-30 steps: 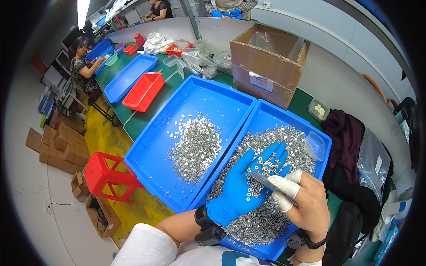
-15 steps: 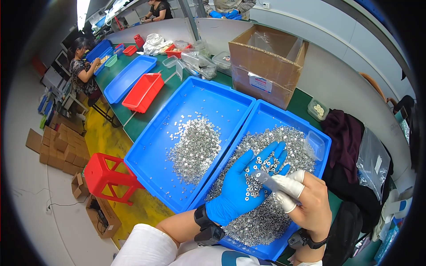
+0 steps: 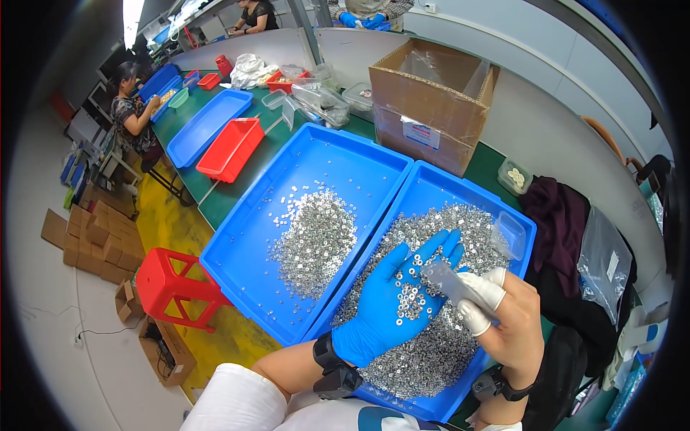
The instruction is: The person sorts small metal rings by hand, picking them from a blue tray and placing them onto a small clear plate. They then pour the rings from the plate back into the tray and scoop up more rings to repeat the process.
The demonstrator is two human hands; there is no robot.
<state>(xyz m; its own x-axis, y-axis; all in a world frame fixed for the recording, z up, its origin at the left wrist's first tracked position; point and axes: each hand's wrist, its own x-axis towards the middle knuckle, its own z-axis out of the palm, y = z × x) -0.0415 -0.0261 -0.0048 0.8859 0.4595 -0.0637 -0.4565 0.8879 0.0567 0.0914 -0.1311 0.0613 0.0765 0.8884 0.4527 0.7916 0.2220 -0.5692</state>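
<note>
Strip (image 3: 448,283) (translucent) farther right; broadside

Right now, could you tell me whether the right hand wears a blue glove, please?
No, the right hand is bare apart from white finger covers.

Single head-worn fisheye view, the left camera of its pair, looking from head height steeply down and forward; the left hand (image 3: 395,294) and the right hand (image 3: 512,316) lie close to the lens, right of centre; two blue trays (image 3: 359,154) occupy mid-frame at near range; the green table (image 3: 224,200) recedes toward the upper left; straight edges bow toward the periphery
</note>
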